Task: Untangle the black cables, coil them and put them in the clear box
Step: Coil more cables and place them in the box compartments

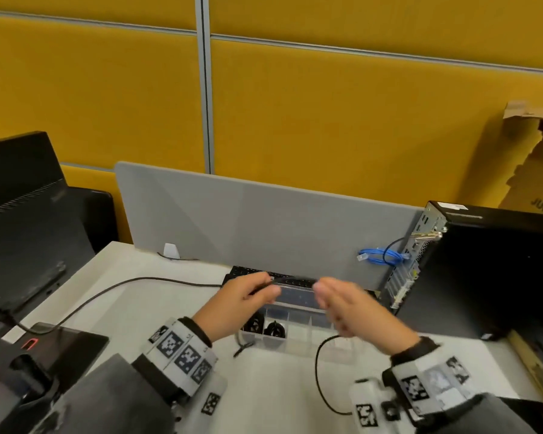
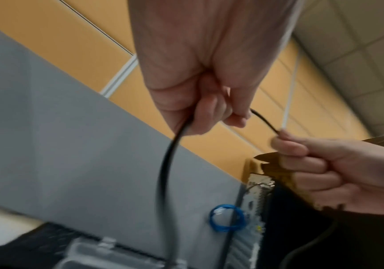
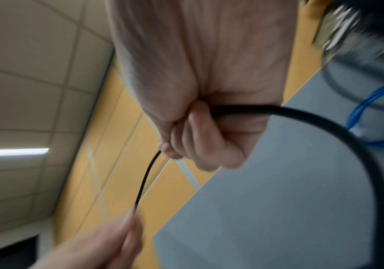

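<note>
The task looks partly done: two coiled cables (image 1: 265, 327) already lie in the left compartments of the clear box (image 1: 298, 338), which stands on the counter (image 1: 273, 386) under the hands. The left hand (image 1: 248, 296) and right hand (image 1: 351, 311) each pinch one black cable (image 2: 263, 120) between them; it is not yet coiled. A black computer tower (image 1: 489, 270) stands just right, a keyboard (image 1: 248, 272) behind.
</note>
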Available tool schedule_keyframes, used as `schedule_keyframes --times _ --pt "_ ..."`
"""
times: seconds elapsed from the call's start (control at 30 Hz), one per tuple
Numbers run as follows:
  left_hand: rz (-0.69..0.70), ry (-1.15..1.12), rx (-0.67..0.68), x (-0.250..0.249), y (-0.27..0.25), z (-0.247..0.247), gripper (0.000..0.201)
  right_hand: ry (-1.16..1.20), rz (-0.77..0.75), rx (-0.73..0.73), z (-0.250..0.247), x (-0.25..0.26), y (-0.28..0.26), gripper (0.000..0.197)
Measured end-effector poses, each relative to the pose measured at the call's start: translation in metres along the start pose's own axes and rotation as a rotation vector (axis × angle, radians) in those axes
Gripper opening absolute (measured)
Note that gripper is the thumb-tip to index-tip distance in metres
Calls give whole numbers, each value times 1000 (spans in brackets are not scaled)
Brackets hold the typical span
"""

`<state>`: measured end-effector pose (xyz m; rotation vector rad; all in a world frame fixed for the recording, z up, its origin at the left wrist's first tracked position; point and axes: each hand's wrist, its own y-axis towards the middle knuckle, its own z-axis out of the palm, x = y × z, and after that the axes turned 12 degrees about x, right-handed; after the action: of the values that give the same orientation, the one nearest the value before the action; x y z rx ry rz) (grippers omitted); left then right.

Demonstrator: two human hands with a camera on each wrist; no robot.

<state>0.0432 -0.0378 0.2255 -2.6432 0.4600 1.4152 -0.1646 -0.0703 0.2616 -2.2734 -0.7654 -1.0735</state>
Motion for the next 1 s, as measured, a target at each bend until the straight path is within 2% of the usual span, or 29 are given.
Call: schedule_keyframes --times 0.1,0.13,0.17,0.2,0.27,0.3,0.33,0.4,0.47,0.53,0.6,0.67,0.7,0.73,0.8,0.83,0.87,0.9,0.93,1.0 --pt "-117 97 -29 25 -14 -20 26 102 43 -468 -47 -33 -18 37" --pt "-134 121 -18 30 -19 -25 26 30 70 -571 -58 -45 -24 38" --pt "-140 136 10 32 -21 -26 26 -110 131 -600 -64 -55 -27 38" --pt "-141 146 44 31 -21 -25 25 -285 222 -582 -67 -62 -28 36" --pt "-110 155 82 21 -18 -19 26 -690 374 -479 -55 -64 -27 49" --pt "-76 160 92 13 -15 -14 26 -829 363 -426 -44 -59 -24 57" --pt "-43 158 110 6 -12 -9 27 -874 274 -366 -31 -49 -19 62" --pt "21 55 149 -12 -9 0 27 -786 38 -226 -4 -26 -9 69" --pt "56 -305 190 -28 -9 5 26 -617 -139 -204 20 -15 3 60" --pt "109 -763 176 -42 -10 4 25 -292 -215 -232 35 -7 11 34" --pt "162 -997 57 -46 -7 2 33 -76 -185 -127 43 0 12 18" --pt "186 -977 -126 -40 -1 1 37 -12 -114 133 51 5 7 20" --pt "177 -899 -208 -33 0 1 37 -36 -90 251 54 5 3 21" --pt "153 -749 -276 -27 0 1 38 -100 -88 309 56 5 -2 21" --pt "77 -236 -303 -13 -2 2 37 -257 -148 271 53 7 -11 21" --pt "27 -7 -235 -6 -4 5 33 -301 -184 199 47 9 -15 22" --pt "-28 127 -146 -2 -5 9 30 -317 -200 118 39 11 -18 24" --pt "-70 151 -51 -2 -7 14 29 -329 -214 26 30 14 -20 25" --pt "-96 52 47 -4 -9 18 32 -341 -237 -79 22 15 -21 26" --pt "-101 -413 243 -17 -16 22 43 -335 -296 -294 9 13 -17 24"
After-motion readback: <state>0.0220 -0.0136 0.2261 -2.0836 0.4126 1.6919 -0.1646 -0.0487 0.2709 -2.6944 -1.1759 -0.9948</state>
